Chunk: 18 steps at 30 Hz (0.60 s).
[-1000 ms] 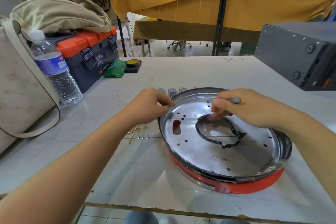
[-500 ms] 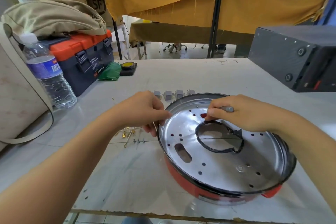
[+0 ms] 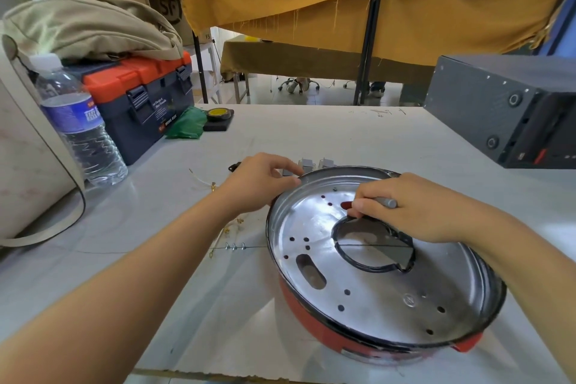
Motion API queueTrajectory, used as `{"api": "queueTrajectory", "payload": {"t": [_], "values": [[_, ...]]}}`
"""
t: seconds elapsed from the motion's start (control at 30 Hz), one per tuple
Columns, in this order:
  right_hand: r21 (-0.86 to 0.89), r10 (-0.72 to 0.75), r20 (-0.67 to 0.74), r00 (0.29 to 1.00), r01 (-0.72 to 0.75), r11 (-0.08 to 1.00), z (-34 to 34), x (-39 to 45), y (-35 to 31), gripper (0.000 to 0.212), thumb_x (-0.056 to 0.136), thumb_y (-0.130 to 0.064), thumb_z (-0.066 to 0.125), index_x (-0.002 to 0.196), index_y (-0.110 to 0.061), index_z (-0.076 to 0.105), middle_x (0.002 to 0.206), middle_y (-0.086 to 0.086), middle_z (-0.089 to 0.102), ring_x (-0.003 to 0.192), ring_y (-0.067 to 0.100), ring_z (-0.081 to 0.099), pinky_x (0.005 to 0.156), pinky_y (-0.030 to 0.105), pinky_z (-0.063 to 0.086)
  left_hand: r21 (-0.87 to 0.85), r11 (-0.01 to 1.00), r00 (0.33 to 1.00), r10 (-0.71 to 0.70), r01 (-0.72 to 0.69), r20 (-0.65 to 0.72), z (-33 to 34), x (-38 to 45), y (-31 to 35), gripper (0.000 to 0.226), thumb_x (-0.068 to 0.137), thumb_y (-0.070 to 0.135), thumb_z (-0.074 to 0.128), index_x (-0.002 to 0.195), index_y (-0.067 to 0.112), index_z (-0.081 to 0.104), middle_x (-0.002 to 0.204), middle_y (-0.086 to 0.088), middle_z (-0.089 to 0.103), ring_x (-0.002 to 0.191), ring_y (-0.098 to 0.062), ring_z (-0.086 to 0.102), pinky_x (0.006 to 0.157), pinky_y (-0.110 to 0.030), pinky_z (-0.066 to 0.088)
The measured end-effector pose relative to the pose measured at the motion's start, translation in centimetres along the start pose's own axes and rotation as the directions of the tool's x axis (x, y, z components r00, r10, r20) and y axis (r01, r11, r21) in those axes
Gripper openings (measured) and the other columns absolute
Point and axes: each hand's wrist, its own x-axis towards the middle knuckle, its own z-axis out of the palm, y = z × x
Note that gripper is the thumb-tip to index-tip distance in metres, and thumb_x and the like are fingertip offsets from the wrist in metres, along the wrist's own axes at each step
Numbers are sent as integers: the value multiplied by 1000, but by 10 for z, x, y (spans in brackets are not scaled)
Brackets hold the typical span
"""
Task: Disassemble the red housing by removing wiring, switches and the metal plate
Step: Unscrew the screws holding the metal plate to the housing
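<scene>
Both hands still gripping: left point(image 3: 261, 184) red housing point(image 3: 314, 318) rim, right point(image 3: 414, 209) tool; housing rotated.

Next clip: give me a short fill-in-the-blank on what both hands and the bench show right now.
1. The left hand grips the housing's ____.
2. The right hand holds a grey ____ over the metal plate.
3. The housing under the plate is coloured ____.
4. The water bottle stands beside an orange-lidded ____.

Missing words: rim; tool; red; toolbox
</scene>
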Motion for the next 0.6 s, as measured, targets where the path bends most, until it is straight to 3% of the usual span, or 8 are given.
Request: {"api": "queueTrajectory", "payload": {"t": [0.1,0.27,0.33,0.43,0.6], "values": [[-126,-22,40,999,27,992,0,3,-5,33,98,-46,37,93,-23,60,74,2,61,64,11,50,68,30,43,-53,998,999,-23,26,49,-4,-2,0,16,88,23,62,102,28,69,46,12,58,41,1,53,45,-9,42],[-170,-24,64,998,34,985,-1,12,-8,32,98,-46,36,94,-25,59,66,-2,54,56,7,45,58,22,36,-157,984,988,-60,82,141,-9,-9,-7,25,86,18,62,109,24,65,71,8,70,62,-7,66,57,-15,50],[-157,-26,75,997,38,987,-2,15,-8,33,98,-48,35,95,-25,60,75,0,61,63,8,52,61,23,41,-190,975,975,-71,112,211,-12,-12,-9,28,84,19,63,111,27,62,81,8,72,68,-8,68,59,-16,51],[-107,-15,109,994,27,994,-6,18,-7,33,98,-48,36,96,-27,61,90,0,66,78,15,59,70,29,47,-208,967,947,-75,145,312,-16,-16,-10,31,84,19,64,113,27,57,75,6,72,65,-9,67,58,-17,50],[-80,-27,156,987,40,996,-10,22,-10,24,98,-47,38,90,-37,59,84,-16,61,74,0,55,65,15,41,-170,973,905,-69,154,420,-22,-19,-10,35,84,21,66,114,28,51,74,3,74,68,-10,69,61,-18,53]]}}
